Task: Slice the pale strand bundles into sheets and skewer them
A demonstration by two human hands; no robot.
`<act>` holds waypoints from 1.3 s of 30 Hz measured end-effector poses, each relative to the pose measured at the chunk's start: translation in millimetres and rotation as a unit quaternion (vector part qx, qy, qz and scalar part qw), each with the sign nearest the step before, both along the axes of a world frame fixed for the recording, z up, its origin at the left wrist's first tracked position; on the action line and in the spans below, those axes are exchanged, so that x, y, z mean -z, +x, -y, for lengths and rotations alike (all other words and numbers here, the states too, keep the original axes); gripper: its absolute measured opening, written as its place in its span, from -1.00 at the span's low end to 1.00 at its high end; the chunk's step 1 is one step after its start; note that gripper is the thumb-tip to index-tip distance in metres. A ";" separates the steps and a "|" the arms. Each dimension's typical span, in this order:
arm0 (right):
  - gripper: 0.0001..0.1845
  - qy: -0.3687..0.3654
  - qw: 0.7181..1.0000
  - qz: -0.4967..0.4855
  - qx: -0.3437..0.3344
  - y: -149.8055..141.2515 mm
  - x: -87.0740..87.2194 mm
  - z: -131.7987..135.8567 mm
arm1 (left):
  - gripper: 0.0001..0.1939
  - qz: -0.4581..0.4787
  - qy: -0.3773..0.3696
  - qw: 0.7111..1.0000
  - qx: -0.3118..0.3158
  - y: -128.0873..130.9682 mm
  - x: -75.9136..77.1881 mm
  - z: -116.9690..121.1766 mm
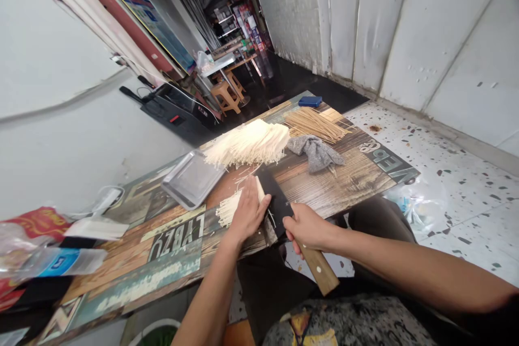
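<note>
Two-handed, grips the cleaver (281, 205) in a curled right hand (306, 227) and rests the left hand (248, 211), fingers straightened, thumb apart, over enoki mushrooms (229, 210) on the table (344, 184) just beside the blade (273, 190).

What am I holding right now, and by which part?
Your right hand grips the knife by its handle, close to the blade. Your left hand lies over mushrooms, fingers extended.
</note>
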State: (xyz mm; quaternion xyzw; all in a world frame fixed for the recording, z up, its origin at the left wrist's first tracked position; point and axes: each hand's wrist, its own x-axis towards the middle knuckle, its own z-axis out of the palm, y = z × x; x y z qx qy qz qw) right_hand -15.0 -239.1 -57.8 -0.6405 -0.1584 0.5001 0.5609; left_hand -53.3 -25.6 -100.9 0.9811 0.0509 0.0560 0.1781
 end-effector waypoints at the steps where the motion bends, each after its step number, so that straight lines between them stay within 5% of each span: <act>1: -0.78 -0.003 0.999 0.030 -0.014 2.7 -4.6 -2.2 | -0.27 0.005 -0.014 1.000 0.000 -0.4 -2.1 -0.1; 6: -0.87 -0.019 0.959 0.274 -0.075 12.7 -29.8 -1.3 | -0.29 0.091 -0.064 0.993 -0.037 -3.2 -13.1 9.3; 11: -0.88 -0.017 0.932 0.354 -0.082 10.4 -42.0 6.3 | -0.35 0.172 -0.091 0.978 -0.075 -2.6 -17.5 17.7; 17: -0.88 -0.003 0.971 0.231 -0.061 16.8 -29.8 7.4 | -0.26 0.087 -0.021 0.996 0.019 -5.0 -21.0 4.9; 27: -0.84 0.014 0.990 0.139 -0.019 18.6 -16.1 9.1 | -0.19 0.029 0.032 0.998 0.049 1.3 -26.3 5.5; 33: -0.82 0.015 0.993 0.117 -0.022 18.0 -6.0 10.8 | -0.28 0.060 0.025 0.998 0.003 8.9 -26.3 12.2; 39: -0.84 0.019 0.990 0.138 -0.031 17.5 -1.1 13.8 | -0.53 0.136 0.005 0.985 -0.107 15.7 -22.2 28.0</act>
